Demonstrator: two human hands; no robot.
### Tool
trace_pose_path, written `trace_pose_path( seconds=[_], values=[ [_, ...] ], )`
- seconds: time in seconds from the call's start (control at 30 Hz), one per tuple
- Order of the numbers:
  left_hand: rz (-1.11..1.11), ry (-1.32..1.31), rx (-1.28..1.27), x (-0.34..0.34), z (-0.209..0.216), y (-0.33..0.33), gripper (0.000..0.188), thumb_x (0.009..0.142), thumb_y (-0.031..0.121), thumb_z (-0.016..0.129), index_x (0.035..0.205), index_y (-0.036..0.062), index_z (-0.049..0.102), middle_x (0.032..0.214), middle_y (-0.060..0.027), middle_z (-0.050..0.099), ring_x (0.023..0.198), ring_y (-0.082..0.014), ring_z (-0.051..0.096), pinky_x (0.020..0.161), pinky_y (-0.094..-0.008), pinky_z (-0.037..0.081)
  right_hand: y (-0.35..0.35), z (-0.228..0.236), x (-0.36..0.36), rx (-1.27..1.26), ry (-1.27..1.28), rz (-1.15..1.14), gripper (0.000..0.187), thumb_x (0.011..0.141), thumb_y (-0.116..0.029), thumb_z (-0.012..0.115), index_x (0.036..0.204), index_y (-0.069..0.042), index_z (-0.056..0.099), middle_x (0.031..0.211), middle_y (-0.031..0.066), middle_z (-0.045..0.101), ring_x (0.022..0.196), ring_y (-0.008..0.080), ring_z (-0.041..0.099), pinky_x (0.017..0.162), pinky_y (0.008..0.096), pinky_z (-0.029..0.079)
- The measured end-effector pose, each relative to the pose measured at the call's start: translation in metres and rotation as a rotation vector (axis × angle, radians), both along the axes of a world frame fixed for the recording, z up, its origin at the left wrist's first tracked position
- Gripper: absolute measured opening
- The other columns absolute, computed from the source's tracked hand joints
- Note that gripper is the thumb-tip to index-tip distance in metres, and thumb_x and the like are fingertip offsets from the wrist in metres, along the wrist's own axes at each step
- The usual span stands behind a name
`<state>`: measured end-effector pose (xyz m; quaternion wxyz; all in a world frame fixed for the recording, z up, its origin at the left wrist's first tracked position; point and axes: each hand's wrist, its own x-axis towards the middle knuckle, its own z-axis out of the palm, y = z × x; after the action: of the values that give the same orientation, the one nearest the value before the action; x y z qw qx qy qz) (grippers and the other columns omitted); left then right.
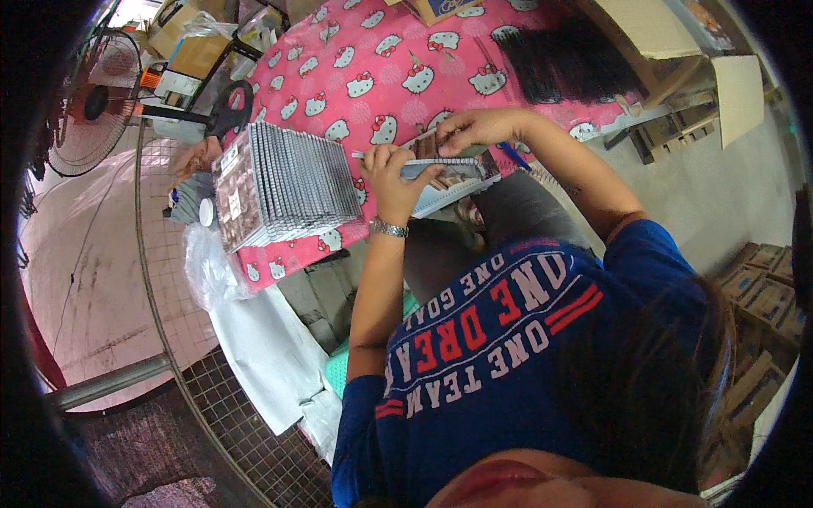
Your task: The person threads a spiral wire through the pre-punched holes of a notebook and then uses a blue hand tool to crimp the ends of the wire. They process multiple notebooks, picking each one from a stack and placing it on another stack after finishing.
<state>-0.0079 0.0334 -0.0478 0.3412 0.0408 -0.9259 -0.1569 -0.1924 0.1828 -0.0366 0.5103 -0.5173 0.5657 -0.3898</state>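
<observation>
A spiral notebook [458, 175] with a brown picture cover is held at the table's near edge, over my lap. My left hand [395, 176] is closed round its left end, with the thumb along the coil binding. At the notebook's far side, my right hand [484, 131] has its fingers bent and pinched against the brown cover. Whether those fingertips also hold something small is hidden. To the left of my left hand stands a tall stack of spiral notebooks [292, 188], their bindings facing me. A blue slender thing [514, 156] lies just right of the held notebook.
A pink cat-print tablecloth [381, 85] covers the table. Many thin black coils [572, 66] lie at its far right, beside an opened carton [652, 30]. Clear plastic [212, 267] hangs near the stack. A fan [95, 102] stands far left; bundled boxes [762, 288] are at right.
</observation>
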Motion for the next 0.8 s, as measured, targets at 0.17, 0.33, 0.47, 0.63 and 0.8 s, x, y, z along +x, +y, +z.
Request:
trace_pose_path(
  seconds=[0.17, 0.33, 0.47, 0.63, 0.8],
  values=[
    [0.007, -0.012, -0.027, 0.000, 0.001, -0.001, 0.043, 0.053, 0.033, 0.087, 0.078, 0.0101, 0.062, 0.084, -0.0044, 0.053, 0.089, -0.0257, 0.048, 0.080, -0.0399, 0.037, -0.003, -0.001, 0.014, -0.169, -0.344, -0.002, 0.030, 0.088, -0.038, 0.064, 0.094, -0.009, 0.060, 0.089, -0.0023, 0.055, 0.086, 0.0082, 0.053, 0.078, 0.0262, 0.044],
    [-0.006, -0.098, 0.018, 0.003, -0.002, -0.009, 0.046, 0.052, 0.037, 0.086, 0.081, 0.0092, 0.062, 0.090, -0.0042, 0.053, 0.096, -0.0261, 0.047, 0.084, -0.0412, 0.035, -0.010, 0.009, 0.014, -0.154, -0.413, 0.004, 0.029, 0.087, -0.037, 0.067, 0.094, -0.009, 0.061, 0.089, -0.0027, 0.058, 0.085, 0.0088, 0.055, 0.077, 0.0250, 0.044],
    [-0.041, -0.118, 0.024, 0.004, 0.001, -0.014, 0.046, 0.052, 0.038, 0.086, 0.081, 0.0100, 0.065, 0.092, -0.0037, 0.053, 0.100, -0.0253, 0.047, 0.086, -0.0409, 0.035, -0.019, 0.005, 0.007, -0.135, -0.417, 0.056, 0.034, 0.087, -0.038, 0.066, 0.104, -0.008, 0.060, 0.095, -0.0010, 0.058, 0.089, 0.0102, 0.055, 0.080, 0.0261, 0.044],
    [-0.075, -0.140, 0.014, 0.000, 0.008, -0.016, 0.044, 0.054, 0.036, 0.086, 0.083, 0.0097, 0.065, 0.090, -0.0038, 0.053, 0.097, -0.0260, 0.048, 0.085, -0.0399, 0.036, -0.030, 0.007, -0.001, -0.114, 0.218, 0.065, 0.037, 0.090, -0.040, 0.062, 0.109, -0.007, 0.058, 0.098, 0.0010, 0.058, 0.091, 0.0116, 0.055, 0.080, 0.0275, 0.045],
    [-0.111, -0.123, -0.020, 0.000, 0.012, -0.018, 0.045, 0.056, 0.032, 0.085, 0.086, 0.0062, 0.063, 0.089, -0.0064, 0.054, 0.093, -0.0280, 0.048, 0.082, -0.0393, 0.038, -0.029, 0.014, 0.008, -0.093, -0.224, 0.070, 0.040, 0.087, -0.042, 0.065, 0.102, -0.006, 0.062, 0.096, 0.0019, 0.058, 0.092, 0.0117, 0.055, 0.081, 0.0272, 0.044]
  ],
)
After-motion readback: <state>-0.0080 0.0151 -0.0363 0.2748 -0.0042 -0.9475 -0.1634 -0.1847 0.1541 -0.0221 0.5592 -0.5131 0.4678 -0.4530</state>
